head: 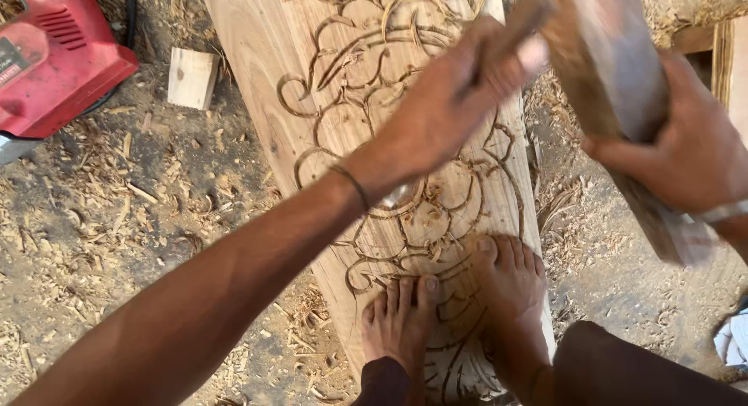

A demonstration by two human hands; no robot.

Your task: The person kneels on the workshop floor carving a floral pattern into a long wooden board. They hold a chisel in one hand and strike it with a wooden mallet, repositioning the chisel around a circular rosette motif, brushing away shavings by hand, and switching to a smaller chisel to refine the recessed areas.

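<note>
A long pale wooden plank lies on the ground, carved with curling leaf and vine lines. My left hand is closed around a chisel whose handle sticks up, blurred, over the carving; its blade is hidden behind the hand. My right hand grips a thick wooden mallet block, held up to the right of the chisel, its top close to the chisel handle. Both my bare feet rest on the near end of the plank.
A red power tool lies at the upper left. A small wood offcut sits left of the plank. Wood chips and sawdust cover the dirt around it. Another timber piece shows at the upper right edge.
</note>
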